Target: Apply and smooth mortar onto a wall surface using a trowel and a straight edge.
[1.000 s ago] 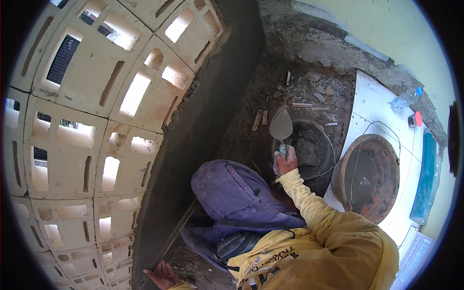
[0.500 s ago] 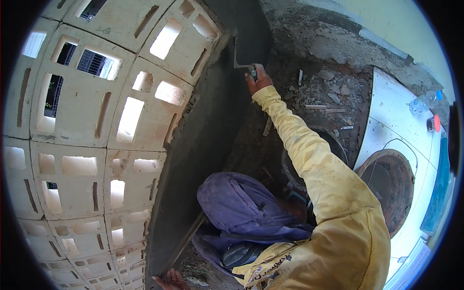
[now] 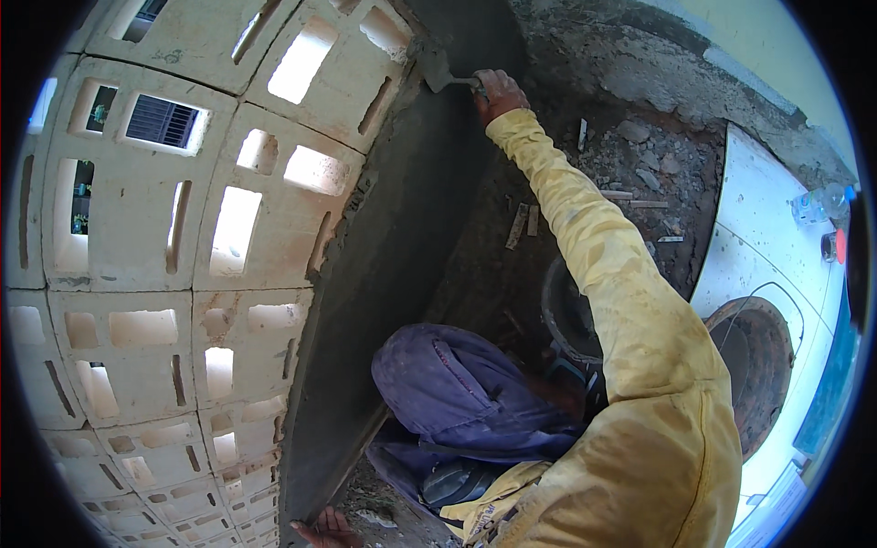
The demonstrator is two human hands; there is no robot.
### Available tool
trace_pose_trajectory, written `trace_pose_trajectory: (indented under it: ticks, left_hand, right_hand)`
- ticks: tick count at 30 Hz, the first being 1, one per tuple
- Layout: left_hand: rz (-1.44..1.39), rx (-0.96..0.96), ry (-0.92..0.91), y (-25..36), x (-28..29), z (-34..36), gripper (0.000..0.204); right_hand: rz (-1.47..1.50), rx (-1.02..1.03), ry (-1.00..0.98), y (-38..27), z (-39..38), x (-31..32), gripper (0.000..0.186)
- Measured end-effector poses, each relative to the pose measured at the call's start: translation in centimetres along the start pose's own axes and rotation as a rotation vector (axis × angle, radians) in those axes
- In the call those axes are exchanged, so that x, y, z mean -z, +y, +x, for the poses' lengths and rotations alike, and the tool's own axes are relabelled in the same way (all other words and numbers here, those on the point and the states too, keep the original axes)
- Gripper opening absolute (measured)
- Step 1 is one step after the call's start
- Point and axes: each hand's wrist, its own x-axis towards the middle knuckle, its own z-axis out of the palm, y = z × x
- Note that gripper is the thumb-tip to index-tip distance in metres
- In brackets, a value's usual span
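Two hands show on my feed, well apart, and only the right hand (image 3: 501,94) has anything in its grip: its fingers are closed round the handle of a trowel (image 3: 435,69), near the top of my view. From that fist the blade lies to the left, over the far end of the grey mortar band (image 3: 393,210), just beside the ragged edge where it meets the pierced block wall (image 3: 137,219). The relation I watch is one of axes: the band runs long from lower left to upper right, while the trowel's length, handle to blade, goes across it, handle on the floor side and blade on the block side. The blade looks laid against the mortar, though I can't tell whether its whole face touches. Far down at the lower edge, the left hand (image 3: 333,532) is open, fingers spread, beside the band's near end; I can't make out whether it touches anything, and the trowel lies well beyond its reach. Between the two hands I have the bent purple trouser leg (image 3: 438,374). The yellow sleeve (image 3: 630,292) crosses to the right, partly hiding the dark bucket (image 3: 550,324), with the wide basin (image 3: 774,365) farther right.
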Motion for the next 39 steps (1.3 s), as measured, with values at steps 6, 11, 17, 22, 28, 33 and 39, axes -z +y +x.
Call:
trace_pose_trajectory:
  ticks: [6, 11, 17, 22, 28, 33, 39]
  left_hand:
    - [0.048, -0.132, 0.082, 0.4, -2.0, -2.3, 0.087]
    - [-0.024, 0.040, 0.107, 0.0, -0.6, -0.8, 0.081]
    - [0.004, -0.061, 0.010, 0.9, -3.3, -3.4, 0.082]
    - [-0.038, -0.049, 0.014, 0.7, -1.7, -2.2, 0.088]
    - [-0.010, -0.032, 0.010, 1.1, -2.7, -2.8, 0.088]
    - [-0.025, -0.058, 0.006, 0.9, -2.2, -3.1, 0.078]
    - [-0.056, -0.043, 0.006, 0.8, -3.4, -3.6, 0.075]
  right_hand:
    - [-0.114, 0.006, -0.221, -0.5, 0.5, 2.3, 0.031]
    - [-0.132, -0.047, -0.347, 0.2, -0.6, 2.1, 0.031]
    - [-0.234, -0.065, -0.435, 2.3, -1.1, 3.0, 0.030]
    - [-0.239, -0.162, -0.505, 2.2, -4.5, 3.3, 0.032]
    - [-0.003, -0.239, -0.327, 0.2, -4.4, 3.0, 0.031]
    - [-0.082, -0.254, -0.477, -4.9, -3.5, 4.4, 0.031]
    - [-0.257, -0.104, -0.558, -2.2, -7.4, 5.9, 0.032]
